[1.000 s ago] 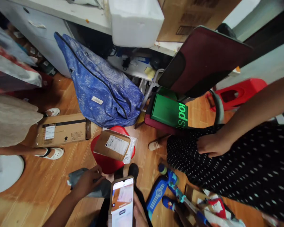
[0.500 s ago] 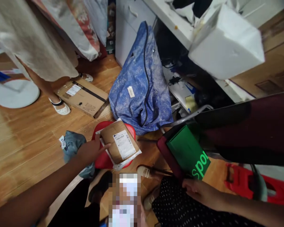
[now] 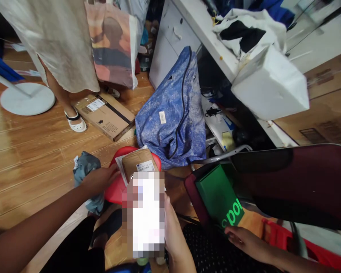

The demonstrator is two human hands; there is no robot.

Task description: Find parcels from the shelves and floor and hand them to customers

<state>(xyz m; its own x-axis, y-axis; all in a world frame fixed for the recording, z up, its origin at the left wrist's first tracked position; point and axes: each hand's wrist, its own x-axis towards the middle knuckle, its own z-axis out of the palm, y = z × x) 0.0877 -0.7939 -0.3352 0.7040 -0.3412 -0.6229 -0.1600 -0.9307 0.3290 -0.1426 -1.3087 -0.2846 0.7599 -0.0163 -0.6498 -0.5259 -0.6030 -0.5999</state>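
Left hand (image 3: 100,179) open on labelled parcel (image 3: 138,165), right hand (image 3: 174,231) clasping blurred phone (image 3: 147,214) — green box (image 3: 218,195) reads "spo".

Blue bag (image 3: 173,113) against white desk (image 3: 199,34); cardboard box (image 3: 106,115) on floor; green box (image 3: 218,193); foam block (image 3: 269,87).

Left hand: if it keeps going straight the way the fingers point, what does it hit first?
The left hand points right, at the brown parcel on the red stool. The parcel's near edge would likely come first; the fingertips look almost on it, though depth is unclear.
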